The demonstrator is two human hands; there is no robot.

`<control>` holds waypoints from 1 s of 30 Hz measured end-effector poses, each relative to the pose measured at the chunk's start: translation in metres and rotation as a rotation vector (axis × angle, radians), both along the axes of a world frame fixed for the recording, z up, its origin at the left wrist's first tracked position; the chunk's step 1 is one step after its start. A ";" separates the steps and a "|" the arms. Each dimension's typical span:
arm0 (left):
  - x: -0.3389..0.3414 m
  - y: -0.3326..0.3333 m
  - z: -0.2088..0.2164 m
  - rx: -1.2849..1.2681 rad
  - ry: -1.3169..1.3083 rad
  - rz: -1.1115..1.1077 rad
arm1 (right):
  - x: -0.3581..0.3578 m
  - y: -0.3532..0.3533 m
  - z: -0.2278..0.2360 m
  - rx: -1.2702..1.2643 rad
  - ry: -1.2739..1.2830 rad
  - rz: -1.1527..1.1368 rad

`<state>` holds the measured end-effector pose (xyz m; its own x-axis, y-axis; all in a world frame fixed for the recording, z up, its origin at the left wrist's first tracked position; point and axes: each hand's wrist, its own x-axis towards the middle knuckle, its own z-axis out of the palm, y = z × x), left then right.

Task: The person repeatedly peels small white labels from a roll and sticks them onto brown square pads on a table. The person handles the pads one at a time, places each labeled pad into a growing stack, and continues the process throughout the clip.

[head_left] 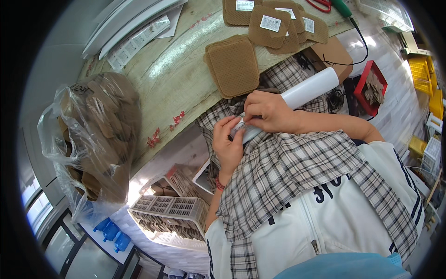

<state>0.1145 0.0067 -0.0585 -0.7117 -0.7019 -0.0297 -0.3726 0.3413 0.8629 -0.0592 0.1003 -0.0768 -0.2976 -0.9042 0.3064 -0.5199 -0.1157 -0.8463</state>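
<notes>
A white roll [313,87] lies slantwise across my lap, below the table edge. My left hand [228,145] is closed round its near left end, thumb and fingers on a small printed white label [239,125]. My right hand [269,110] rests over the roll, its thumb and fingertips pinched together at the edge of that label; the fingers partly hide what they grip. Just beyond my hands, a stack of brown textured pads [232,65] sits at the table's edge. Farther back lie more brown pads [265,35] with white labels on them.
A clear plastic bag [100,135] full of brown pieces stands at the table's left. White sheets [125,28] lie at the back left. A green-handled corded tool [342,8] and red-handled scissors [320,6] lie far right. Below are a white basket [169,211] and a red box [370,88].
</notes>
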 end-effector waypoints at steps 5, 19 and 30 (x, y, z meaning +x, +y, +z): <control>0.003 -0.013 0.010 0.273 -0.051 -0.062 | -0.003 0.003 0.003 -0.093 0.041 0.039; -0.006 -0.026 0.033 0.488 -0.063 -0.016 | -0.028 0.026 0.038 -0.213 -0.358 0.145; -0.032 -0.021 0.072 -0.262 -0.179 -0.213 | -0.059 -0.008 0.044 0.088 -0.805 -0.298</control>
